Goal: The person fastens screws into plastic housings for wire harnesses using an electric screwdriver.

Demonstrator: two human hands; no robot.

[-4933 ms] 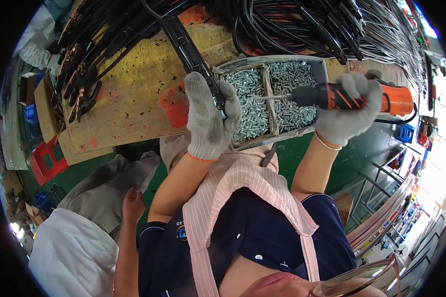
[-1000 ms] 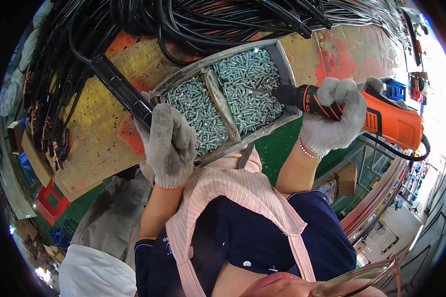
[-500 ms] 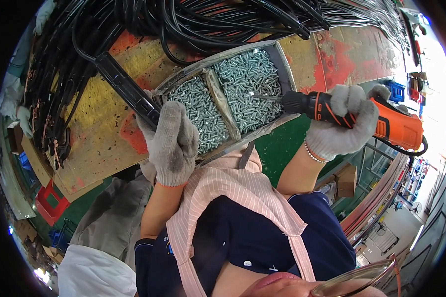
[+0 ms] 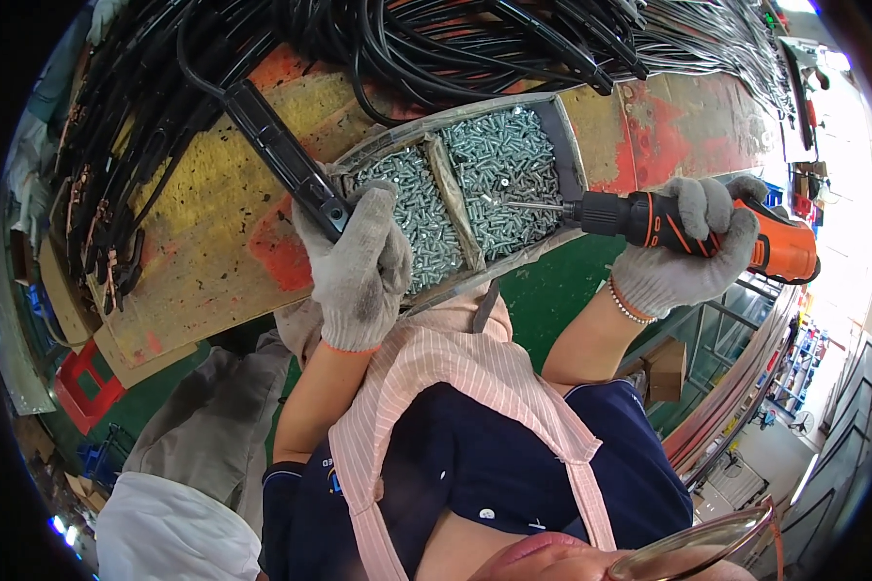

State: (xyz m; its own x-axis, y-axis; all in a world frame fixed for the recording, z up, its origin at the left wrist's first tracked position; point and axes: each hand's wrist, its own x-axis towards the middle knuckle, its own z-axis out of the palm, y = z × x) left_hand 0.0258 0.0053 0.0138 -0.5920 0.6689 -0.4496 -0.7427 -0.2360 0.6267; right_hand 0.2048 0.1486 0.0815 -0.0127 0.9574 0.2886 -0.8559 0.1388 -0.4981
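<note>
My gloved left hand (image 4: pixel 363 266) is closed around the lower end of a long black plastic handle (image 4: pixel 279 145), whose cable leaves from its upper end. A round hole shows near the gripped end. In my gloved right hand (image 4: pixel 693 247) is an orange and black power screwdriver (image 4: pixel 785 244), held level with its bit (image 4: pixel 538 205) pointing left. The bit lies over the right compartment of a tray (image 4: pixel 574 145) full of small silvery screws (image 4: pixel 499 140). Whether a screw sits on the bit's tip I cannot tell. A worn divider (image 4: pixel 455 203) splits the tray; my left hand is beside its left compartment.
Black cables (image 4: pixel 407 58) lie heaped along the table's (image 4: pixel 213 213) far side. More black handles with copper-coloured parts (image 4: pixel 116 261) hang at the left. A red plastic stool (image 4: pixel 85 387) stands lower left. Another person's gloved hand is at the far left edge.
The handle has turned in my left hand, so its holed end now shows. My right hand still holds the screwdriver over the screws. The whole view has shifted slightly.
</note>
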